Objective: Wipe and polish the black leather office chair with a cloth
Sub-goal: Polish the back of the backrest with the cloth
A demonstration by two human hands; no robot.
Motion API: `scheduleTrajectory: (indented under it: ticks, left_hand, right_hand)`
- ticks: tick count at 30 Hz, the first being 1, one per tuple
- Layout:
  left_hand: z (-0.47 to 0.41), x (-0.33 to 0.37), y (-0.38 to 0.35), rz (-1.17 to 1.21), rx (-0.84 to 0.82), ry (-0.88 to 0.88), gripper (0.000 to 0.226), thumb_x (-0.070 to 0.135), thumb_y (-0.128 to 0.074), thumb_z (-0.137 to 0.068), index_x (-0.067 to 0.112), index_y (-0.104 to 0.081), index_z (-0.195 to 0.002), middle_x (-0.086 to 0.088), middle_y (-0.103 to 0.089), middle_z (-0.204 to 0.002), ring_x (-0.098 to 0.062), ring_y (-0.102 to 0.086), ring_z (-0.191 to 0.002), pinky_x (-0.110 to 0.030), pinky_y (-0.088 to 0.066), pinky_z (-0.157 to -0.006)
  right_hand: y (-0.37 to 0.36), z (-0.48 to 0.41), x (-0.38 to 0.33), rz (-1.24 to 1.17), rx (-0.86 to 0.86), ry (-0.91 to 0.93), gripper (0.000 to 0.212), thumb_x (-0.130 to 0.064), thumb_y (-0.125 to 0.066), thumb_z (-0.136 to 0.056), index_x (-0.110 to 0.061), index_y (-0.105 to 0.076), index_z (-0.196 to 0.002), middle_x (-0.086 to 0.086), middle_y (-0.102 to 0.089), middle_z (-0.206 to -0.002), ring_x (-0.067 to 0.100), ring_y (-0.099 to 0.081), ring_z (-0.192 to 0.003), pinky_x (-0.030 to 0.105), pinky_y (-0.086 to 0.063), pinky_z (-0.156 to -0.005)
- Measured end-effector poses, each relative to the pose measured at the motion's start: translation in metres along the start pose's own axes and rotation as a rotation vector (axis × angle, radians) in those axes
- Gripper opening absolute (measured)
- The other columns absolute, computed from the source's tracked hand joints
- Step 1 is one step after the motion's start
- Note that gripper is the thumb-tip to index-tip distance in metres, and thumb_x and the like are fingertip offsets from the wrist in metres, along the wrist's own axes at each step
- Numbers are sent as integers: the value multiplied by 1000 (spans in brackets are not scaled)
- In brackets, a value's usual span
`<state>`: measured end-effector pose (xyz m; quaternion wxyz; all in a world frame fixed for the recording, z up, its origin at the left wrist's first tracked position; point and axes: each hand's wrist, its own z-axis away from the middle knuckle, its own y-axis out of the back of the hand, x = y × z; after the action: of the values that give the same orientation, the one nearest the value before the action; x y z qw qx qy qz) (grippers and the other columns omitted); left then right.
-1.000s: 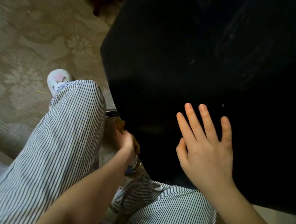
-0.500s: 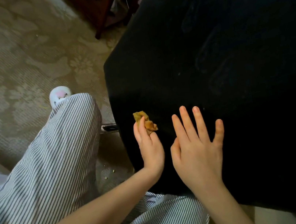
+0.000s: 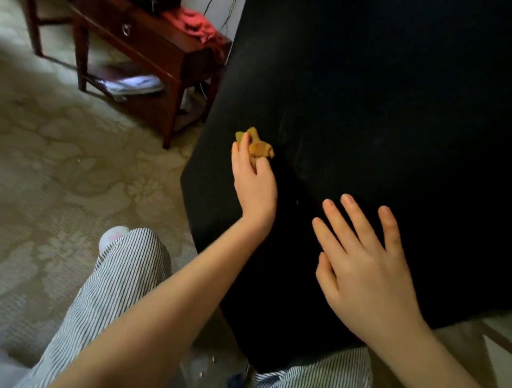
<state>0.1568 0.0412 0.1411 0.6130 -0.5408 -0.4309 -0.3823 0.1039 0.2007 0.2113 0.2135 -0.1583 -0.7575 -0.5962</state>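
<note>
The left hand [image 3: 255, 184] is pinching the bunched cloth [image 3: 257, 147], seemingly soft and light, at frame center; the right hand [image 3: 363, 264] is lying spread on the chair [image 3: 401, 105].

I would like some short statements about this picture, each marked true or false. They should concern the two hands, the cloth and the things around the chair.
1. The left hand holds a yellow-brown cloth on the black chair. True.
2. The right hand grips the cloth as well. False: it lies flat on the chair, fingers straight and spread, and holds nothing.
3. A red fabric lies on the wooden table. True.
4. The floor is bare wood. False: it is covered by a pale patterned carpet.
5. The person wears plain black trousers. False: they are striped trousers.
</note>
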Motion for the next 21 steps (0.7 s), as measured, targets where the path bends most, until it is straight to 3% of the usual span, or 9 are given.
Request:
scheduleTrajectory:
  ticks: [3, 7, 10, 13, 16, 18, 21]
  left_hand:
    - [-10, 20, -6, 82, -36, -43, 42, 14, -38, -98, 23, -43, -139, 4, -28, -152, -9, -23, -140, -27, -17, -116]
    - [10, 50, -14, 117, -112, -278, 39, 9, -41, -96, 19, -50, -133, 1, -39, -146, -4, -30, -135, -7, -22, -106]
    - [53, 50, -10, 104, -253, -505, 43, 5, -40, -93, 18, -47, -133, 1, -36, -147, -3, -26, -138, -14, -22, -111]
    - [103, 11, 1, 39, -422, -717, 46, 5, -42, -90, 17, -46, -135, 9, -26, -151, -12, -24, -141, -24, -23, -113]
    - [119, -29, 8, -77, -474, -866, 47, 2, -47, -88, 14, -43, -133, -1, -24, -150, -23, -25, -141, -38, -29, -113]
    - [111, -29, 6, -110, -455, -877, 48, 3, -47, -87, 15, -41, -134, -6, -25, -148, -16, -22, -142, -32, -25, -114]
    - [77, 4, -6, -33, -283, -647, 51, 3, -43, -88, 17, -40, -138, -3, -26, -150, -10, -19, -142, -18, -16, -114]
  right_hand:
    - [11, 9, 0, -4, 6, 54, 51, -29, -33, -82, -12, -66, -116, 11, -59, -128, 28, -48, -127, 45, -10, -112]
    - [21, 20, 3, -23, 26, 88, 51, -30, -34, -81, -12, -67, -114, 11, -60, -126, 27, -48, -126, 41, -6, -112]
    - [27, 24, 11, -7, 81, 127, 46, -29, -37, -80, -12, -70, -107, 10, -64, -120, 26, -47, -126, 42, -8, -113]
    - [38, 33, 29, 64, 124, 200, 36, -26, -41, -81, -13, -74, -88, 7, -70, -105, 26, -52, -123, 42, -10, -114]
    - [44, 48, 54, 138, 144, 255, 36, -25, -42, -82, -12, -73, -95, 7, -68, -111, 24, -43, -126, 42, -9, -115]
    - [46, 58, 67, 190, 165, 277, 39, -26, -43, -82, -13, -70, -108, 8, -62, -124, 23, -39, -128, 42, -9, -115]
    - [52, 61, 83, 229, 194, 276, 47, -31, -43, -85, -16, -57, -128, 6, -46, -141, 22, -28, -137, 38, -5, -116]
